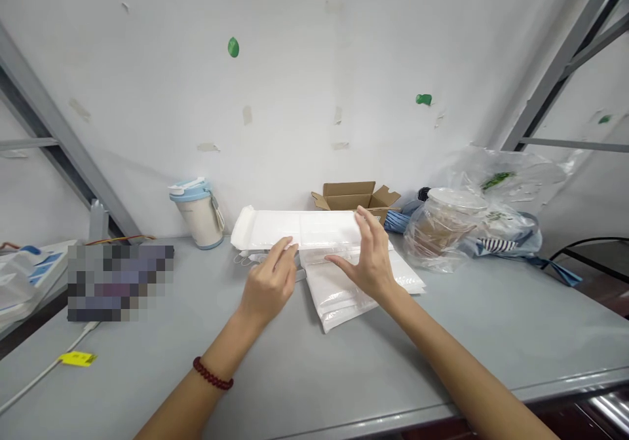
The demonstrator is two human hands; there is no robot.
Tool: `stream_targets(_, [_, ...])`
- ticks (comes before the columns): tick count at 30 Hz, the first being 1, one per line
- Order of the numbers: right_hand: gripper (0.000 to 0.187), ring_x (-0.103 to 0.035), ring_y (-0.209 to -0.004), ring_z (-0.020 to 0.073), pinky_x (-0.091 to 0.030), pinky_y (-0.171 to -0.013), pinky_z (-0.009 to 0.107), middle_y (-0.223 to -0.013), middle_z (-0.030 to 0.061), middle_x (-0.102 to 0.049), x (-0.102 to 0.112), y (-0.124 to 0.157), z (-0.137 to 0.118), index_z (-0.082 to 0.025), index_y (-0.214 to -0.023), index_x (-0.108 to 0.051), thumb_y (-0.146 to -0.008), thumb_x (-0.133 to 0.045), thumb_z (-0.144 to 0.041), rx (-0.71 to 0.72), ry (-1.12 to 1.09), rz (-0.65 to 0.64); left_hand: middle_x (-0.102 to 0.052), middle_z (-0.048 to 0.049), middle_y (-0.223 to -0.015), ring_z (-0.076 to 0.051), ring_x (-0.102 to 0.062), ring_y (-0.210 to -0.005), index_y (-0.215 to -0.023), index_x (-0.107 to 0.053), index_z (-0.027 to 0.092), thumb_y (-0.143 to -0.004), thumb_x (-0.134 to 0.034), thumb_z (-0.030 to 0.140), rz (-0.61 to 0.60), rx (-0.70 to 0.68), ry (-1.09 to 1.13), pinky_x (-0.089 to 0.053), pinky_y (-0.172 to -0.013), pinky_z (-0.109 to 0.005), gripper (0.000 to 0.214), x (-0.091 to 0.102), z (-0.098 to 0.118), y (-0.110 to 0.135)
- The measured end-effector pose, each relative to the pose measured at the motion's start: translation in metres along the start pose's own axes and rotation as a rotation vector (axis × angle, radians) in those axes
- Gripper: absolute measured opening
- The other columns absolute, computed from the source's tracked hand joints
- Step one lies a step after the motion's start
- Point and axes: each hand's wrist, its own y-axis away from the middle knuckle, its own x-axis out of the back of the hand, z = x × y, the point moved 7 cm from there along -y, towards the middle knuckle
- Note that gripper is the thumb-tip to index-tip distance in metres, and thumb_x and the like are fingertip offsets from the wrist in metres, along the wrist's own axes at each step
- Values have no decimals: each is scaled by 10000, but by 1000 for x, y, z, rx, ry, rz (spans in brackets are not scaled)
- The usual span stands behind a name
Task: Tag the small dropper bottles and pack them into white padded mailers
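Note:
A long white padded envelope (275, 225) lies crosswise at the back middle of the table. My left hand (269, 279) is at its near edge, with the fingers stretched towards it and the thumb mostly hidden. At the envelope's right end, my right hand (371, 256) has its thumb spread wide from the fingers and grips nothing. Below that hand are several stacked white bubble mailers (346, 296), set at a slant and partly covered by the long envelope. Thin white loops (240, 258) stick out from under the envelope's left end.
Behind the envelope stands an open cardboard box (348, 198). A cream cup with a blue lid (197, 214) is at the left, near a pixelated device (120, 283) and a white cable (44, 371). A bagged round container (442, 224) occupies the right of the grey table (275, 387).

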Motion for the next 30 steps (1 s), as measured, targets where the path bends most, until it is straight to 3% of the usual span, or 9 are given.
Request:
stream_targets(3, [385,-367,-1299,303,-280,-1005,502,-1343,184,-467,-1,1,-24,-164,-1214,-467,-833,-515,-165,144,158,-90,-643,-154,-1141,-203,-659,-965,-1134,-550,126,-820,-472,47,-49,-84,120,-551,-771,-274,333,0,26,-1])
stream_targets(6, [282,-439,-1236,303,-307,-964,473,-1258,176,-554,-9,6,-28,-137,-1022,-574,-773,-471,-55,178,205,-194,-649,-148,-1130,-180,-666,-929,-1129,-561,122,-827,-468,71,-107,-127,291,-558,-752,-252,320,-3,48,-1])
stream_targets(9, [312,-510,-1154,260,-375,-895,386,-1188,143,-610,-20,9,-22,-130,-1011,-593,-800,-400,-7,196,208,-280,-673,-122,-1079,-166,-667,-909,-1085,-601,143,-837,-490,102,-67,-17,324,-555,-757,-242,275,0,38,-4])
stream_targets(12, [392,-516,-1140,251,-396,-879,364,-1209,146,-602,-26,11,-16,-100,-1150,-554,-837,-342,4,198,237,-305,-687,-113,-1043,-178,-664,-904,-1030,-645,159,-835,-508,136,69,190,263,-547,-733,-248,239,12,0,-6])
stream_targets(14, [444,-494,-1170,265,-391,-894,380,-1261,163,-566,-28,13,-15,-80,-1233,-506,-841,-318,10,199,267,-308,-670,-111,-1093,-159,-660,-777,-989,-671,172,-826,-537,222,74,434,303,-535,-636,-242,217,13,-32,-4])
stream_targets(17, [531,-446,-1230,266,-370,-927,413,-1336,158,-509,-30,15,-20,-96,-1304,-449,-818,-287,45,218,289,-319,-678,-120,-1053,-155,-628,-676,-1070,-651,139,-776,-589,341,-69,916,663,-513,-563,-260,362,-6,-68,10])
stream_targets(21, [615,-361,-1303,264,-328,-968,459,-1407,149,-429,-32,17,-31,-151,-1344,-409,-770,-319,51,234,242,-372,-685,-76,-726,-151,-593,-590,-918,-688,74,-690,-662,343,-314,1244,1174,-466,-532,-254,353,-35,-59,22])
stream_targets(26, [775,-189,-1352,393,-240,-976,604,-1469,210,-265,-32,19,-37,-162,-1419,-277,-694,-538,-241,189,77,-518,-672,-31,-670,-139,-580,-586,-783,-708,113,-629,-733,303,-470,1220,1243,-424,-542,-236,246,-41,-44,23])
stream_targets(30, [868,-201,-1330,386,-177,-1003,604,-1418,221,-307,-29,18,-37,-131,-1415,-244,-640,-555,-366,154,-17,-538,-695,-34,-749,-154,-601,-654,-802,-712,129,-617,-760,336,-565,1146,1258,-435,-599,-247,281,-43,-34,23])
